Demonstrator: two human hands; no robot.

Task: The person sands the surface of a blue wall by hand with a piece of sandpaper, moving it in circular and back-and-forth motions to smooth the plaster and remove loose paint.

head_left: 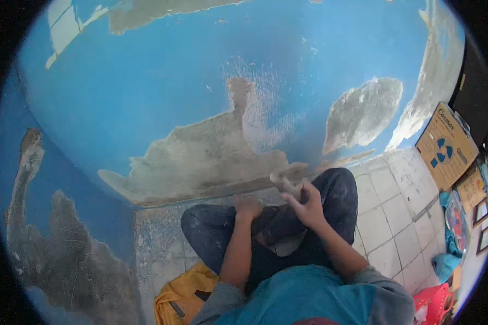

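Head view: seated cross-legged on the tiled floor (396,216) before the peeling blue wall (162,92), the person grips a pale tool handle (285,184), probably a scraper, in the closed right hand (309,206). It sits just below the bare plaster patch (211,157). The left hand (248,207) rests closed on the knee. Scraping seems under way; next calls for pressing the blade against the paint edge.
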